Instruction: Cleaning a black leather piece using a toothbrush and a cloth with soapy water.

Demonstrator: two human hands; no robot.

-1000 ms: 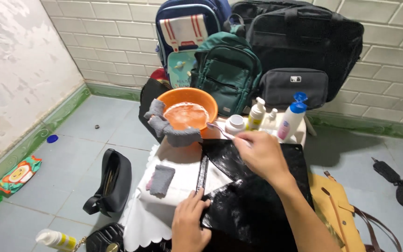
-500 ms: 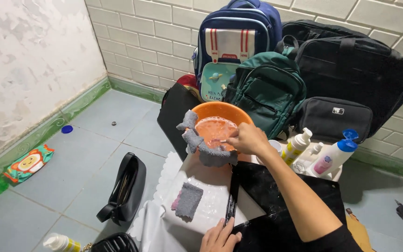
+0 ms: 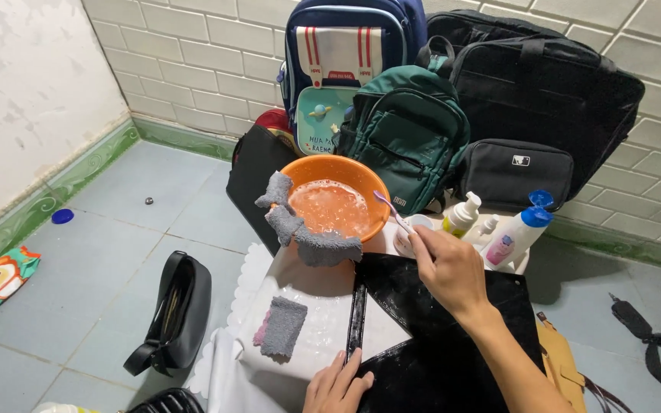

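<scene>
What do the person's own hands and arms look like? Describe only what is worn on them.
Both the left hand and the right hand are bare: no gloves, and no rings, watch or bracelet show. The right forearm is uncovered, no sleeve reaching into view. The left arm is out of the picture.

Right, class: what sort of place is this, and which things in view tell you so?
Probably a home corner set up for cleaning bags: a grey tiled floor and white brick-tile wall, several backpacks and bags stacked against it, such as the green fabric backpack, and an orange plastic basin of sudsy water.
</scene>
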